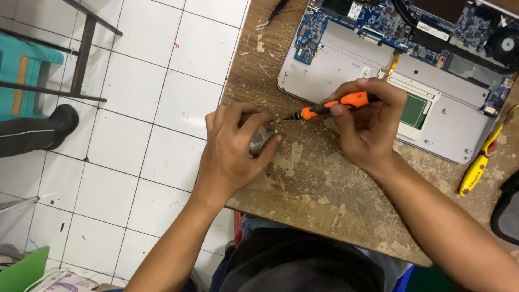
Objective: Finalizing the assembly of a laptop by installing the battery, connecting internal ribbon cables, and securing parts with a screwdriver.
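Closest to the person, the left hand point(238, 146) sits at the edge of the worn wooden bench point(324, 194), its thumb and fingers pinched around something small and grey; what the piece is I cannot make out, as the fingers cover most of it. Just beside it, the right hand point(367, 121) is closed around an orange-and-black precision screwdriver point(332, 106), the tip pointing at the left fingertips and nearly touching them.

That closeness looks like the main hazard: if the tip slips off whatever it bears on, it could jab a finger. Tiny pale specks, perhaps screws, lie on the bench near the tip; being so near the bench edge, a nudge could send them onto the white tiled floor point(162, 108), where I'd judge they would be hard to find.

Further back lies an opened laptop point(351, 65), base up, with its blue circuit board point(378, 19) exposed. A stray tool or elbow could scrape it. To the right, a yellow-handled tool point(476, 170) rests on the bench, and tweezers point(273, 15) lie at the far edge.
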